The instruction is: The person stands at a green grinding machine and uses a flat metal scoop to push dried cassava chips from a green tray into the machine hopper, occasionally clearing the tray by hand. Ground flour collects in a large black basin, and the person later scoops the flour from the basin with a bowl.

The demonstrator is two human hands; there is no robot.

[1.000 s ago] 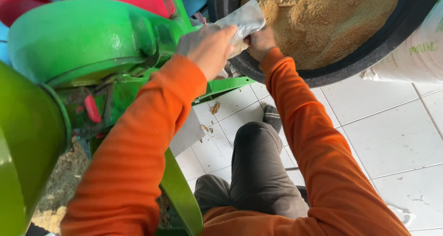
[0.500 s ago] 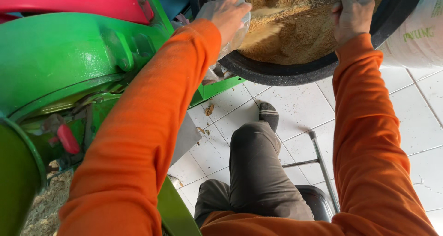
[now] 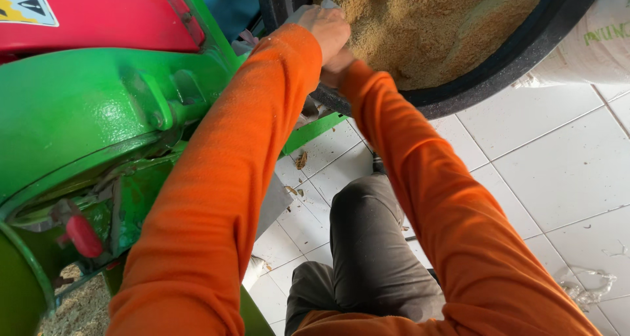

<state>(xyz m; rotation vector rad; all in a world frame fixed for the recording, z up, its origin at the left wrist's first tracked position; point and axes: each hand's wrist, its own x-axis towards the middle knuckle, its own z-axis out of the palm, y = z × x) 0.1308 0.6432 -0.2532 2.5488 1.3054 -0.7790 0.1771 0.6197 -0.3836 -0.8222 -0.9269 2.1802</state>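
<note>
Bran-like brown meal [image 3: 426,27] fills a big black tub [image 3: 512,60] at the far right of the scene, heaped high against the rim. To the left stands a large green machine [image 3: 85,119] with a red cover [image 3: 98,18] above it, and some of the same meal lies spilled on the floor at the near left. White floor tiles [image 3: 558,165] run under everything, with a few husk scraps scattered on them. A white woven sack [image 3: 590,47] leans behind the tub at the far right edge.

A person in orange sleeves and grey trousers looks down at their own arms, both stretched to the tub's left rim. The left hand [image 3: 325,31] has its fingers curled shut over a pale grey sheet or bag edge [image 3: 305,11] draped at the rim, where tub and machine meet. The right hand [image 3: 338,70] sits just beneath the left, mostly hidden by it; I cannot tell whether its fingers are closed or what they hold.

As a judgement: this handling goes best with both hands keeping the pale sheet taut and pressed close to the rim, so loose meal stays in the tub and does not slip through the gap onto the tiles. Sleeves should stay away from the machine's parts.
</note>
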